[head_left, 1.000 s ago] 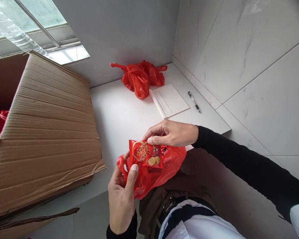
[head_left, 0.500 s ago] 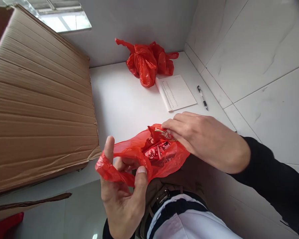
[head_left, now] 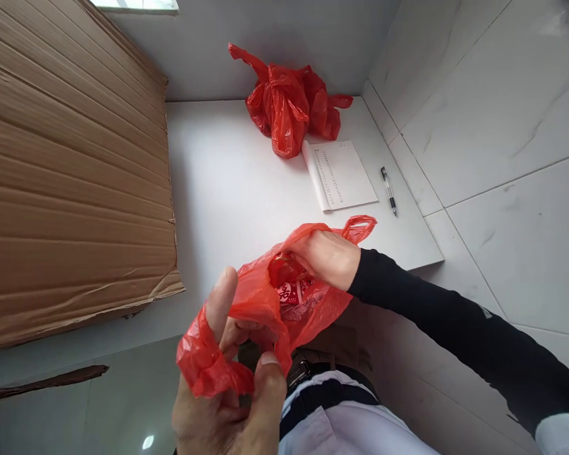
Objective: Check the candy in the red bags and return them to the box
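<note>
A thin red plastic bag [head_left: 256,287] hangs open in front of my body at the table's near edge. My left hand [head_left: 232,398] grips its near side, with one handle looped over the index finger and the thumb pressing on the rim. Reaching into the mouth from the right, my right hand [head_left: 329,256] has its fingers hidden by the plastic. Down in the bag lie small red printed packets [head_left: 291,292] with white characters. The bag's other handle [head_left: 360,227] sticks up loose beyond my right wrist.
On the white table [head_left: 218,183], another bunched red bag [head_left: 289,110] rests against the back wall. A notepad [head_left: 346,177] with handwritten-looking columns and a pen [head_left: 389,191] lie to the right. The large cardboard box [head_left: 76,189] fills the left side; a tiled wall [head_left: 502,145] borders the right.
My right hand has gone from the bag's rim, where it held a red packet with gold lettering, down into the bag. The left hand keeps its grip; the view has shifted slightly.
</note>
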{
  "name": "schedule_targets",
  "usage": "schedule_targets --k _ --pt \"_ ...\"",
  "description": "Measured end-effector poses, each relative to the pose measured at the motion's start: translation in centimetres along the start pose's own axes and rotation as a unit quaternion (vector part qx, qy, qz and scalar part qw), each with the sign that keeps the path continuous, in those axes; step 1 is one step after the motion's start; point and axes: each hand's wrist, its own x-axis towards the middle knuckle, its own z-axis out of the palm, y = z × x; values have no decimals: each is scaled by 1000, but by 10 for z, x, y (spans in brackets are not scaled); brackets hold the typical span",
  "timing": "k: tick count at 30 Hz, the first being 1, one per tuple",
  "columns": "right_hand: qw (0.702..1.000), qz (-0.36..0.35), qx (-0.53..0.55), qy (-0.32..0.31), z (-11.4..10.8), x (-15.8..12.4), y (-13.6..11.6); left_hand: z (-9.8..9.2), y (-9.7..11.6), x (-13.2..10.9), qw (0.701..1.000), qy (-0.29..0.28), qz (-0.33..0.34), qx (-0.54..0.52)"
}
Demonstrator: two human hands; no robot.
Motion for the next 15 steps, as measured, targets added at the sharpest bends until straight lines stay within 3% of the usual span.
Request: schedule_targets --k 3,11,13,15 --pt "997 48 -52 -4 -4 -7 -3 -1 -1 0 1000 14 14 16" --pt "971 160 -170 -48 -22 -15 -24 -6 -2 -2 991 71 -60 92" --pt "968 157 -193 -44 -20 -13 -28 -5 -2 -2 988 89 -86 97" --pt "974 104 -197 -31 -10 -13 -32 -4 -3 0 989 88 -84 88"
